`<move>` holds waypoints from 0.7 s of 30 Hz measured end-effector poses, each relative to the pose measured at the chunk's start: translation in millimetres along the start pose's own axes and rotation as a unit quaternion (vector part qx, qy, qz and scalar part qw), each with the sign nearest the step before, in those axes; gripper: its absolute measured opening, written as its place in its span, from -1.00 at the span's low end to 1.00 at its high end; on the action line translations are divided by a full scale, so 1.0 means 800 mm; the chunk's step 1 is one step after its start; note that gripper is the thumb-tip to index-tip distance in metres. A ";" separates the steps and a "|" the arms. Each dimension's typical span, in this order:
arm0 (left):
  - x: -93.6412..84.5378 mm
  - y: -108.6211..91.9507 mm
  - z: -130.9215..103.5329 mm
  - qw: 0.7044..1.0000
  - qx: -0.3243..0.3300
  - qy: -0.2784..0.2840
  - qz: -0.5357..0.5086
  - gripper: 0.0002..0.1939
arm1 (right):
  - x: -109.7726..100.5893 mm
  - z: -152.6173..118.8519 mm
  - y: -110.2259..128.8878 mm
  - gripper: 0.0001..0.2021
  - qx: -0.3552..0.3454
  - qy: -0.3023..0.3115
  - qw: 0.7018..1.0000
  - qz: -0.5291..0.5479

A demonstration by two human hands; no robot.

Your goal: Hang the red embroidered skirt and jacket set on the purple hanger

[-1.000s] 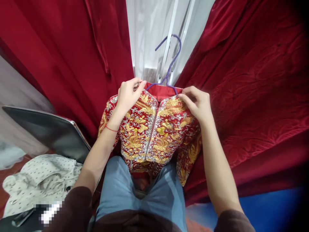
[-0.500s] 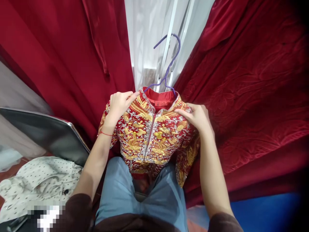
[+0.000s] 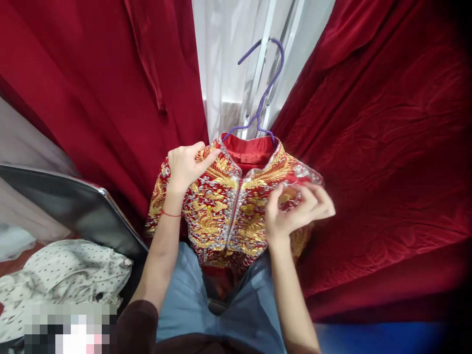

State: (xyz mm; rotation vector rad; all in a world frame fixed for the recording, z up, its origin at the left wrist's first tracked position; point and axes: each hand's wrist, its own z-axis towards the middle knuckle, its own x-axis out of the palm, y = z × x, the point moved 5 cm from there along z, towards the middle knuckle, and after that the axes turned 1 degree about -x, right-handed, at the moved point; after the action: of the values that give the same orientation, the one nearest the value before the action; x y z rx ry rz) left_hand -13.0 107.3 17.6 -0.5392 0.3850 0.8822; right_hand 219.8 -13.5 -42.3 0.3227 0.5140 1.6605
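A red jacket (image 3: 210, 216) with gold and silver embroidery is on a purple wire hanger (image 3: 262, 105), in front of my knees. Its stand-up collar shows a red lining and a small label. My left hand (image 3: 187, 164) grips the jacket's shoulder on the left side, thumb lying on the front near the collar and fingers behind the cloth. Over the chest on the right side is my right hand (image 3: 297, 209), slightly blurred, its thumb and curled fingers apart with nothing visible between them. Whether its fingertips touch the embroidery I cannot tell.
Dark red curtains (image 3: 372, 162) hang on both sides, with sheer white fabric and a white metal frame (image 3: 254, 78) between them. To the left stands a black chair back (image 3: 73, 201). Below it lies a white dotted cloth (image 3: 70, 270). Blue material (image 3: 376, 337) shows at lower right.
My right hand has let go of the jacket's shoulder and moved down and inward over the chest. My left hand keeps its grip. Jacket and hanger have shifted slightly right.
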 end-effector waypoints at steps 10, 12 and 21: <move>0.002 -0.006 -0.008 1.000 -0.012 -0.001 0.027 -0.36 | 0.064 -0.057 0.051 -0.70 0.209 0.228 0.928 0.206; 0.002 -0.007 -0.009 0.999 -0.018 -0.006 0.029 -0.36 | 0.061 -0.052 0.050 -0.71 0.207 0.216 0.939 0.168; 0.002 -0.007 -0.009 0.999 -0.017 -0.014 0.025 -0.36 | 0.058 -0.070 0.056 -0.66 0.324 0.282 0.834 0.346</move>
State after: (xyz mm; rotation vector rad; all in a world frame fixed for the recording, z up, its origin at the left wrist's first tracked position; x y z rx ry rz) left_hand -8.2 100.8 12.8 -0.5502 0.3589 0.9454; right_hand 146.6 19.6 -71.9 0.5579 1.5739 2.2534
